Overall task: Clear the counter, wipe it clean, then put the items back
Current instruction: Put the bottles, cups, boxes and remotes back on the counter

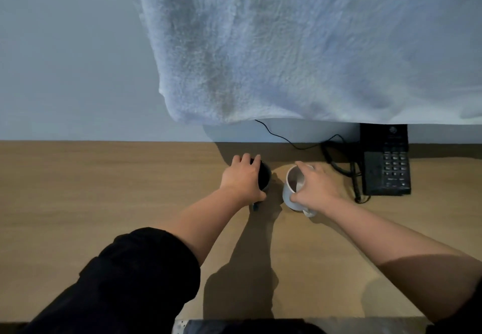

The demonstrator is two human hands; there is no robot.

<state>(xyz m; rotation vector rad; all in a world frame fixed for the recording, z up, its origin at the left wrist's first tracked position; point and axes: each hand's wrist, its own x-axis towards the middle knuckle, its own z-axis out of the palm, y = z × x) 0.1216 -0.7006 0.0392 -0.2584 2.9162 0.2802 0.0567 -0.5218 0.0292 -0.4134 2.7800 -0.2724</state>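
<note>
My left hand (241,177) curls round the black mug (264,176), and my right hand (317,187) grips the white mug (289,195) at its rim. The two mugs are side by side at the far middle of the wooden counter (104,190). A black phone (387,169) sits near the white mug's right.

Illumination was dim with a cool, bluish cast. Dark, well-defined shadows of the forearms (208,219) lay on the wooden counter (104,203) and ran toward its near edge. The towel (300,47) hanging above the counter shaded its rear edge. Fine detail was soft throughout.
</note>
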